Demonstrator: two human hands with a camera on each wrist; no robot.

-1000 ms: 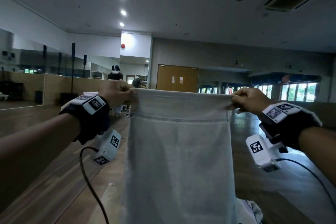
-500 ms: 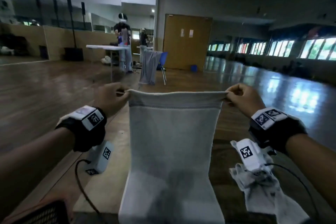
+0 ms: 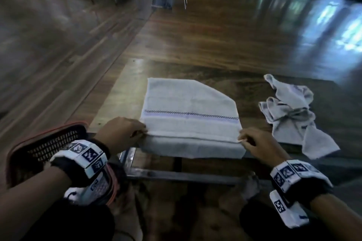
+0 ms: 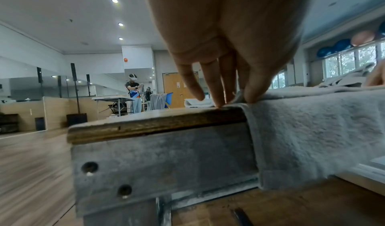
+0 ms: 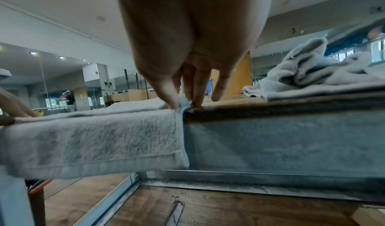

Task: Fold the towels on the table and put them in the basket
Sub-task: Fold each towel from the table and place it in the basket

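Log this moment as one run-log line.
left hand: pinches white terry towel corner | right hand: pinches other corner | towel: on wooden table, overhanging edge

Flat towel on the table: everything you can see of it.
The flat towel is pale grey terry with a dark checked stripe and hemmed ends. It lies spread on the wooden table, far right corner turned under, near end hanging over the edge. The left hand and right hand each pinch a near corner.
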